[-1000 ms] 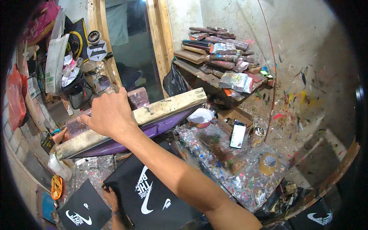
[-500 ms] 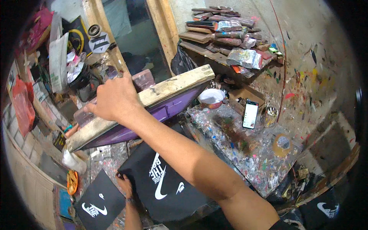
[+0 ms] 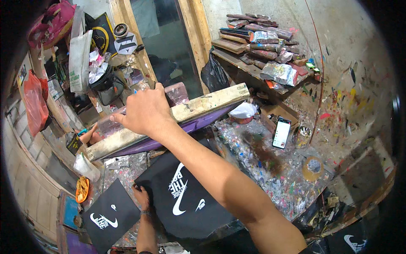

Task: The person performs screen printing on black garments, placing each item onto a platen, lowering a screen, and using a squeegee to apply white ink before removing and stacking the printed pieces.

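My right hand (image 3: pixel 148 110) is closed over the upper wooden bar of a screen-printing frame (image 3: pixel 211 100). That frame is tilted up over the work table, its purple underside showing below the bar. My right forearm crosses the middle of the view and covers part of what lies beneath. At the lower left, my left hand (image 3: pixel 141 198) pinches the left edge of a black fabric piece (image 3: pixel 165 220) with white printed lettering and a curved mark. A similar black printed piece (image 3: pixel 112 203) lies to the left of that hand.
On the paint-spattered table (image 3: pixel 270 182) are a lit phone (image 3: pixel 281 132), a tape roll (image 3: pixel 313 165) and a white-topped bowl (image 3: pixel 242 112). A shelf behind holds stacked, paint-stained tools (image 3: pixel 262 46). An orange dish of food (image 3: pixel 82 189) sits left, near a plastic cup (image 3: pixel 86 166).
The whole view has shifted and turned slightly. My right hand still holds the raised frame, and my left hand stays at the fabric's edge.
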The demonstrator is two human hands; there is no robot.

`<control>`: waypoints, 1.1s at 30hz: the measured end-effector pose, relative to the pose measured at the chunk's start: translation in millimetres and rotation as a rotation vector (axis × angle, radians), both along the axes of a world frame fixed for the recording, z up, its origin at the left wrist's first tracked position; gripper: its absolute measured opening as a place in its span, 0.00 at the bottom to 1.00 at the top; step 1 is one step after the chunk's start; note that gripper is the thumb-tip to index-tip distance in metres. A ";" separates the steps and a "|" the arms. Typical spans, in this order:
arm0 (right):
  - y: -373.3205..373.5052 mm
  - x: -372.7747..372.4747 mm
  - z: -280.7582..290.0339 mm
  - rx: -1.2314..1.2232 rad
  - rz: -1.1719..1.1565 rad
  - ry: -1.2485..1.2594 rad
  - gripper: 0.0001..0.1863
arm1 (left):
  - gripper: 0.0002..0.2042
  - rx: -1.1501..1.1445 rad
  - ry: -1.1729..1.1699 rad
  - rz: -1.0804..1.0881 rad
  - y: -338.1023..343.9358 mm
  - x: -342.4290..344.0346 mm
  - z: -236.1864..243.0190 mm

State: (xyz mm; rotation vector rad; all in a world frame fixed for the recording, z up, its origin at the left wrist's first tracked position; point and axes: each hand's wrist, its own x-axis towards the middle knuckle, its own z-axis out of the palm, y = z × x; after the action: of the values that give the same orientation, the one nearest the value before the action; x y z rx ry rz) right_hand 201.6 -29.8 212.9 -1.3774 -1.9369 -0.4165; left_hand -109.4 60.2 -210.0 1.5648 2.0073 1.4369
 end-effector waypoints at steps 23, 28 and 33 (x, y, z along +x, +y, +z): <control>-3.9 -6.7 -11.5 0.089 0.036 0.040 0.34 | 0.21 0.121 0.015 0.004 19.6 -28.7 -20.6; -0.1 -20.6 -3.5 0.122 0.010 -0.026 0.47 | 0.17 -0.015 0.152 0.115 -39.8 -4.0 31.9; 2.5 -1.5 20.6 0.161 -0.125 -0.032 0.45 | 0.13 0.172 0.023 -0.005 1.4 5.1 6.7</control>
State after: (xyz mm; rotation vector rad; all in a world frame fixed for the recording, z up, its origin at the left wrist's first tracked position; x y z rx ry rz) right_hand 200.1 -27.3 233.5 -1.3979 -1.8055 -0.6434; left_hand -104.3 61.6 -203.3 1.6598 1.9353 1.6350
